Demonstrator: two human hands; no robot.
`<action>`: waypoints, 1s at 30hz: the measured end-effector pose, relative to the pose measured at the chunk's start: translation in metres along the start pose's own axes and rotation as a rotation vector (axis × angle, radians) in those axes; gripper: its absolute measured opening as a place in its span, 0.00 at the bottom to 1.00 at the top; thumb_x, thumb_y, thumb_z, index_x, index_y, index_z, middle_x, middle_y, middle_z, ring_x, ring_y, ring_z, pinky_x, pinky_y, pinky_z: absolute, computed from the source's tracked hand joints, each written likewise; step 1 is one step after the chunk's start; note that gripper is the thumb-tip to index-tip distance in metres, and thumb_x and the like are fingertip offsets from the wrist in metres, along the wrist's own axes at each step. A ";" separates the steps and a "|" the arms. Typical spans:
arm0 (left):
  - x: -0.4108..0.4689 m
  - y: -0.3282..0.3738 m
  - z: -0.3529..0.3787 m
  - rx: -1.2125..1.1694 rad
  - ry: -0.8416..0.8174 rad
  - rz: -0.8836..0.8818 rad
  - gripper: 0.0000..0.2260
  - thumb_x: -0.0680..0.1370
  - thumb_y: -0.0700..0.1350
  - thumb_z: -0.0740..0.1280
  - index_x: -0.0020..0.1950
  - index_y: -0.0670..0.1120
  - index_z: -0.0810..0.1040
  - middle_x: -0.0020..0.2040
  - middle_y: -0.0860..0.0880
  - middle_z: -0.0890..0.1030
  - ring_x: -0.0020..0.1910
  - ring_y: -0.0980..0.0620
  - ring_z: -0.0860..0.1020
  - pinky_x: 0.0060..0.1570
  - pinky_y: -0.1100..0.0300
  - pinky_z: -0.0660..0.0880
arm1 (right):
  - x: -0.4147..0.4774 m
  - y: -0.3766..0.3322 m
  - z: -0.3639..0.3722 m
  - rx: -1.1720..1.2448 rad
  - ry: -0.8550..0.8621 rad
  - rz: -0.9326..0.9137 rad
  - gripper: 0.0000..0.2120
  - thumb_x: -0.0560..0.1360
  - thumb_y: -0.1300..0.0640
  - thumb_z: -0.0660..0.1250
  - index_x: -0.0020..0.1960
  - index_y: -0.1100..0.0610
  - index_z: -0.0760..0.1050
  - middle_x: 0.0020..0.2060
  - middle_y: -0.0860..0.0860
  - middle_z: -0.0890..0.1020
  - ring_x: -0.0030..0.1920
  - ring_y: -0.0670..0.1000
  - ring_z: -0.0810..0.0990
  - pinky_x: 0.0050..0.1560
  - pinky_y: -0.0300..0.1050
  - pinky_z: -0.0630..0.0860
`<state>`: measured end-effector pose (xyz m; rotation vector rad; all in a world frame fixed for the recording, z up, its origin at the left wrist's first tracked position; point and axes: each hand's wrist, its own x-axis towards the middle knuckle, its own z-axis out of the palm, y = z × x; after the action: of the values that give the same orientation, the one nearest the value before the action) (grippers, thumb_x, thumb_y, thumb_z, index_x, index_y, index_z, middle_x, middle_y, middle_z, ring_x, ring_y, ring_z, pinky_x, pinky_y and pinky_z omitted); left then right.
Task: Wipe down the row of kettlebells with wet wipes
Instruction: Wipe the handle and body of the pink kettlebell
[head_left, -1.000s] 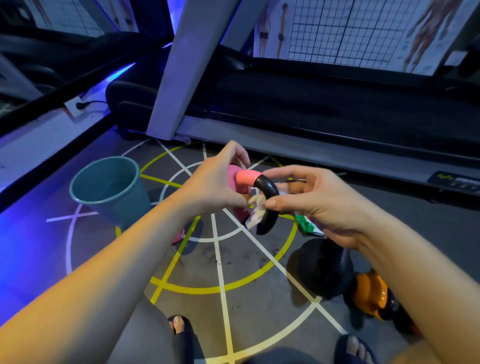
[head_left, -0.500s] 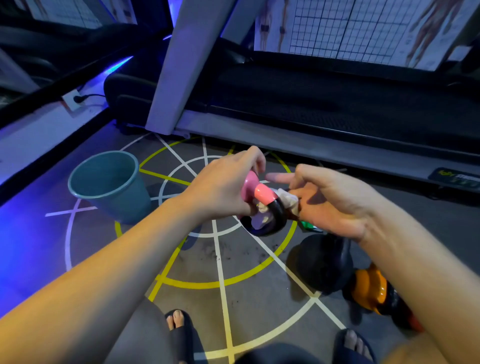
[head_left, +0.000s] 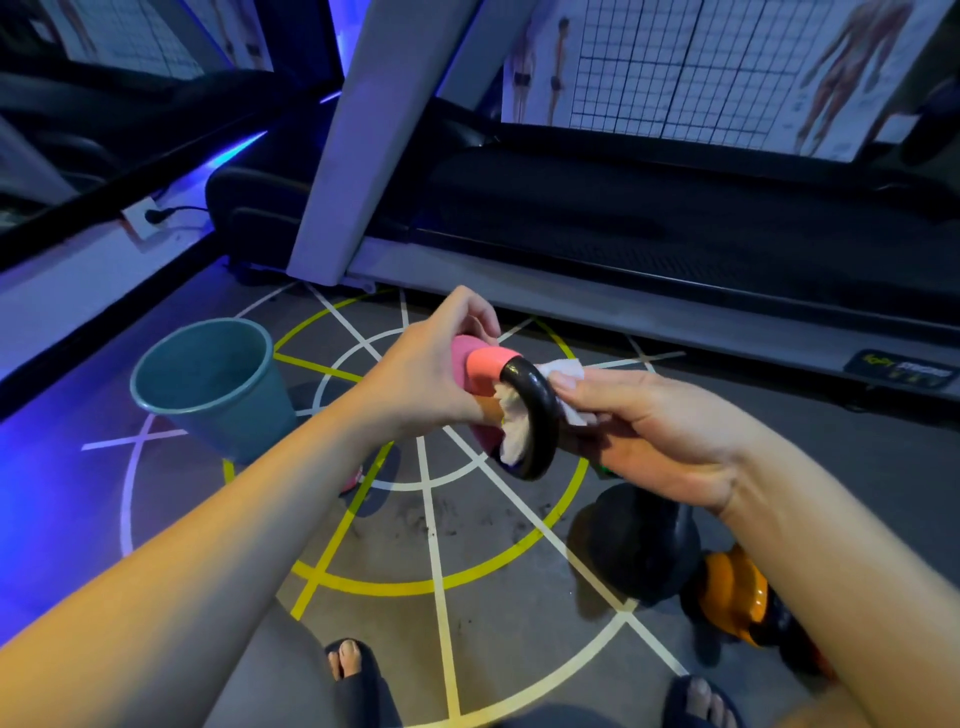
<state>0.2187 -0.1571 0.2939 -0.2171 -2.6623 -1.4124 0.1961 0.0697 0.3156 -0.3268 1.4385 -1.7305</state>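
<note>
- Since half a second ago, your right hand (head_left: 654, 436) has shifted its grip: the forefinger that stuck out is now down on the wipe (head_left: 563, 374), and the handle (head_left: 537, 410) stands more upright.
- Your left hand (head_left: 436, 379) is curled round the pink body of the kettlebell (head_left: 485, 364) and holds it in the air at the middle of the view, clear of the floor (head_left: 467, 545).
- Your right hand pinches the wipe against the black handle, thumb on top. More wipe shows bunched inside the loop.
- Key relation: the handle loop sticks out from your left hand towards 3 o'clock, straight at your right hand. Its arc runs from 12 down to 6, so the next rub likely follows that curve downwards.
- The right hand is the nearer one to the handle; the left only steadies the body.
- Waiting on the floor: the black kettlebell (head_left: 644, 540) at 5 o'clock of the held one, with the orange kettlebell (head_left: 732, 597) just beyond it.
- A bin (head_left: 244, 415) stands at 9 o'clock.
</note>
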 end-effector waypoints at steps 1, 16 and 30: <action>-0.001 -0.001 0.000 -0.015 -0.007 0.001 0.30 0.60 0.40 0.81 0.55 0.52 0.69 0.50 0.47 0.81 0.47 0.43 0.81 0.50 0.40 0.78 | -0.002 0.001 0.000 -0.013 0.011 0.001 0.13 0.80 0.57 0.63 0.57 0.59 0.84 0.54 0.63 0.84 0.56 0.56 0.83 0.64 0.49 0.76; 0.007 0.000 0.021 0.495 -0.065 0.270 0.30 0.66 0.48 0.79 0.60 0.56 0.66 0.53 0.58 0.77 0.51 0.56 0.75 0.43 0.56 0.72 | 0.009 0.009 0.005 -0.024 0.324 0.063 0.09 0.78 0.58 0.68 0.50 0.64 0.84 0.29 0.52 0.79 0.29 0.49 0.77 0.32 0.38 0.75; 0.004 -0.001 0.028 0.781 0.071 0.632 0.24 0.65 0.37 0.68 0.59 0.48 0.67 0.56 0.46 0.77 0.51 0.44 0.73 0.32 0.54 0.68 | 0.004 0.012 -0.008 -0.307 0.201 0.083 0.10 0.79 0.66 0.65 0.59 0.62 0.80 0.48 0.61 0.83 0.48 0.54 0.78 0.50 0.45 0.75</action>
<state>0.2137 -0.1336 0.2784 -0.7909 -2.5073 -0.1739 0.1936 0.0728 0.3017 -0.2568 1.8437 -1.5086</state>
